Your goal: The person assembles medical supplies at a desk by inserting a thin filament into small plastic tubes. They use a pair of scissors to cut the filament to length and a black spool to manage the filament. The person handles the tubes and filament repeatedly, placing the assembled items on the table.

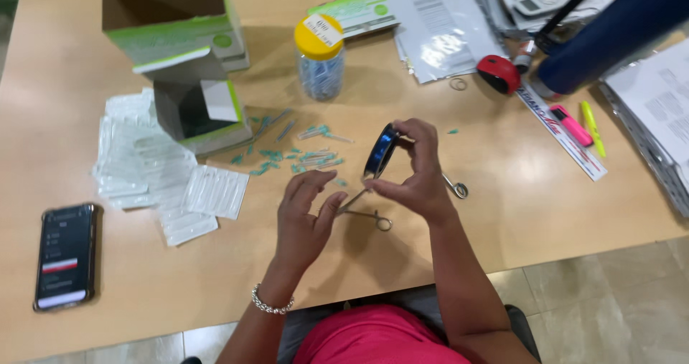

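Observation:
My right hand (418, 174) holds a blue tape roll (380, 151) upright between thumb and fingers above the wooden table (502, 213). My left hand (305, 217) hovers just left of it, fingers half curled and pinching near the tape's loose end; whether it grips anything I cannot tell. Thin metal scissors (373, 217) lie on the table under both hands, one ring handle (458, 189) showing past my right hand. Several small teal-capped pieces (301, 156) are scattered just beyond my hands.
A black phone (64, 255) lies at the left. Clear blister packs (165, 181), open green-and-white boxes (179, 55) and a yellow-lidded jar (320, 55) stand behind. Papers (438, 27), a red tape dispenser (498, 73), a ruler (563, 134), highlighters (581, 126) and a dark blue cylinder (610, 34) fill the right.

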